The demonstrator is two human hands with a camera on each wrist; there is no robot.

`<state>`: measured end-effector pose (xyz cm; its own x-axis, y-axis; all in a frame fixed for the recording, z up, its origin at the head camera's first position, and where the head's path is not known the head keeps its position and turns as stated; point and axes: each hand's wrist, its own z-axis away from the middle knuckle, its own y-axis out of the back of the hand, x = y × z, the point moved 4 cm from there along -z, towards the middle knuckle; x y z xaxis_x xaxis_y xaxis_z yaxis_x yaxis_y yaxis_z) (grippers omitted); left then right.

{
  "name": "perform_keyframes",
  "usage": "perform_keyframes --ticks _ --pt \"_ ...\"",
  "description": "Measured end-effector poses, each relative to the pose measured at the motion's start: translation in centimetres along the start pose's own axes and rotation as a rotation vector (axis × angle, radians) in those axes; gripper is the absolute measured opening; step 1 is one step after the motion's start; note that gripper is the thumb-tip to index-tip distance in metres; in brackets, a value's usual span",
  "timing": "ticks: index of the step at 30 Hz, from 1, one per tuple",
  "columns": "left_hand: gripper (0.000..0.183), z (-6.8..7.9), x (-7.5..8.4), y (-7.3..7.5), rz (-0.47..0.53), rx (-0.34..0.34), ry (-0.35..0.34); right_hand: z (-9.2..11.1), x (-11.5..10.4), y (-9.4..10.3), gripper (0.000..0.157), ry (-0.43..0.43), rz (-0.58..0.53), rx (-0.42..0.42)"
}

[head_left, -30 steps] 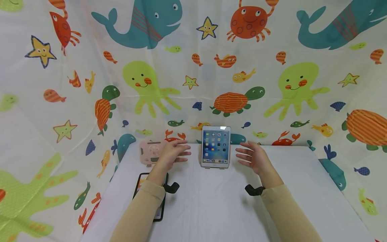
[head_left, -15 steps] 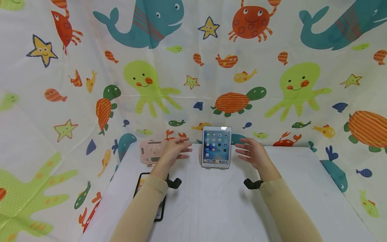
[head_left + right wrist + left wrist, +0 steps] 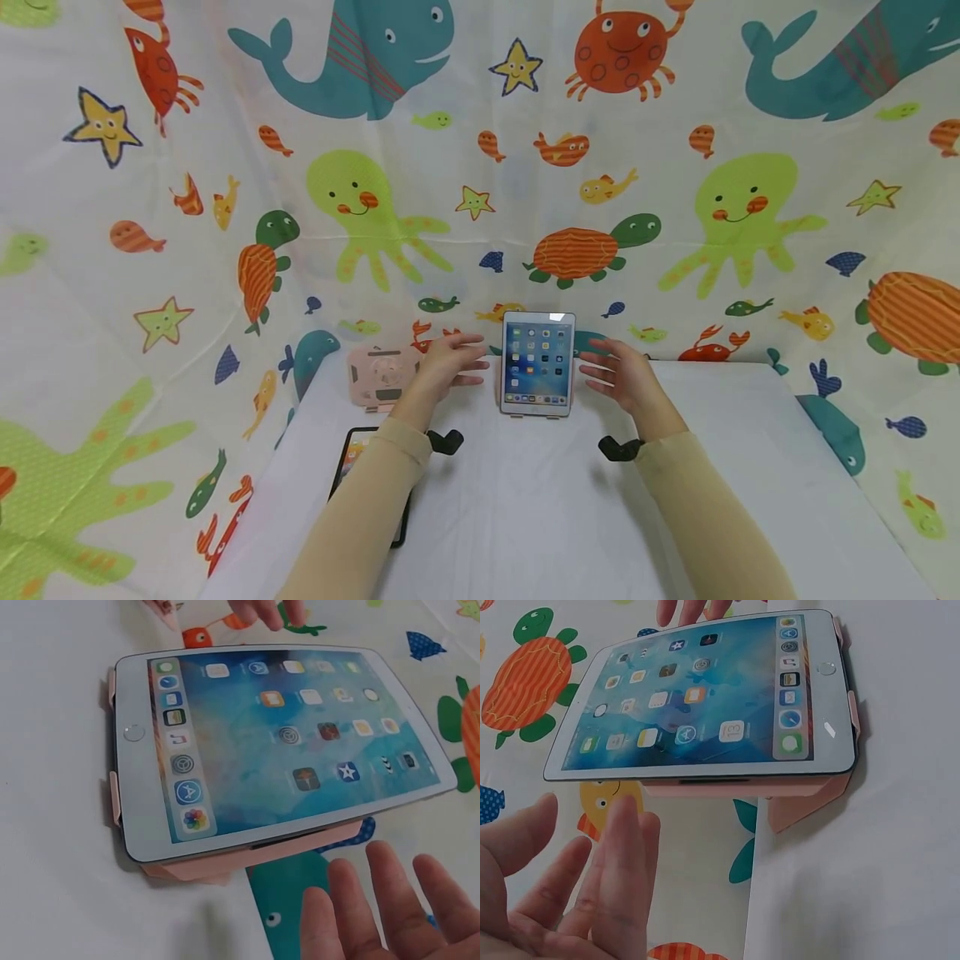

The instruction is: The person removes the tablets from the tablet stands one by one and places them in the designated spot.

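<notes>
A white tablet [image 3: 537, 364] with a lit screen of app icons leans upright on a pink stand [image 3: 810, 799] at the back of the white table. My left hand [image 3: 450, 364] is held just left of the tablet, fingers extended and apart from its edge. On the other side, my right hand [image 3: 621, 377] faces it with spread fingers, also not touching. Both wrist views show a small gap between the fingers and the tablet's sides. Neither hand holds anything.
Behind my left hand stands another pink stand [image 3: 381, 377]. A black-framed tablet [image 3: 352, 450] lies on the table [image 3: 525, 517], partly covered by my left sleeve. A cloth printed with sea animals [image 3: 465, 100] hangs behind and at the sides.
Both hands have moved inward and slightly up, nearer the white tablet's sides. The tablet and the stands have stayed in place.
</notes>
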<state>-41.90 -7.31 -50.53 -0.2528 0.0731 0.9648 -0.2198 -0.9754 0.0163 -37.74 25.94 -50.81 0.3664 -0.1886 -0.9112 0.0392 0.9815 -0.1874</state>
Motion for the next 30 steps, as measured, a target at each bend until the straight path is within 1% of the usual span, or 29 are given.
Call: perform_keyframes --ticks 4,9,12,15,22,30 --pt "0.052 -0.5 0.3 -0.7 -0.002 0.006 -0.007 -0.4 -0.2 -0.2 0.062 -0.002 0.002 -0.013" --pt "0.046 -0.9 0.7 -1.6 -0.017 0.001 -0.027 -0.8 -0.4 -0.4 0.059 -0.003 0.012 0.002" --pt "0.041 -1.1 0.7 -2.0 -0.028 0.007 -0.022 -1.0 -0.5 -0.7 0.057 0.001 0.034 0.005" --pt "0.039 -1.5 0.8 -2.2 -0.05 0.014 -0.023 -1.1 -0.6 -1.0 0.057 0.014 0.053 0.003" --pt "0.038 -2.3 1.3 -2.7 -0.092 0.021 -0.062 -1.4 -1.0 -1.4 0.056 0.05 0.076 -0.005" --pt "0.039 -2.4 1.8 -3.0 -0.122 0.021 -0.08 -1.8 -1.4 -1.8 0.058 0.089 0.088 -0.027"
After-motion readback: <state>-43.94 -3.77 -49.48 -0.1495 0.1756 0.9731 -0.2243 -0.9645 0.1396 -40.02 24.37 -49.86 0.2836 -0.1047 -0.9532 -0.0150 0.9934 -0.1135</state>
